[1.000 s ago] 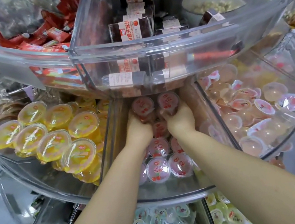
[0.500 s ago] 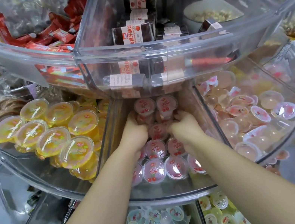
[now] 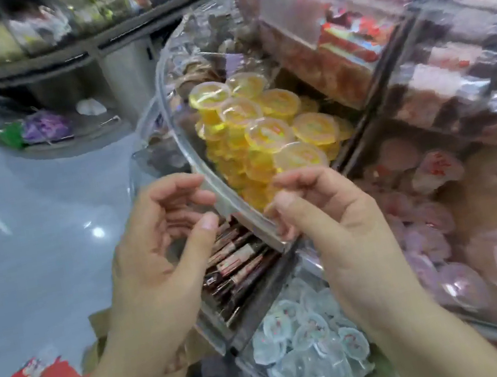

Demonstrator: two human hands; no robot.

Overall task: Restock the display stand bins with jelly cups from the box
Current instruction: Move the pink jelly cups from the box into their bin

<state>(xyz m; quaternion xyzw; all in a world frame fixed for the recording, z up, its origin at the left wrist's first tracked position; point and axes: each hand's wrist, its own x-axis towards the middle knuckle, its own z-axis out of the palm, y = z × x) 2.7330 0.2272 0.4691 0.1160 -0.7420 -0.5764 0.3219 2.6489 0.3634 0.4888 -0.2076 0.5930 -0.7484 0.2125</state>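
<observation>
Yellow jelly cups (image 3: 264, 119) with clear film lids are heaped in a clear bin (image 3: 205, 176). Left hand (image 3: 158, 250) and right hand (image 3: 330, 227) are held loosely curled, empty.

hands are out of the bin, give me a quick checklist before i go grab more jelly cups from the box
1. Left hand free to pick: ok, fingers loosely curled, holding nothing.
2. Right hand free: ok, also holding nothing, in front of the clear curved plastic bin rim.
3. Yellow jelly cups bin level: ok, heaped high.
4. Pink-lidded jelly cups bin: cannot tell, motion blur hides the fill level.
5. Pale blue jelly cups in the lower bin: ok, cups present.
6. Brown cardboard box stock: cannot tell, only an edge shows behind the left forearm.
</observation>
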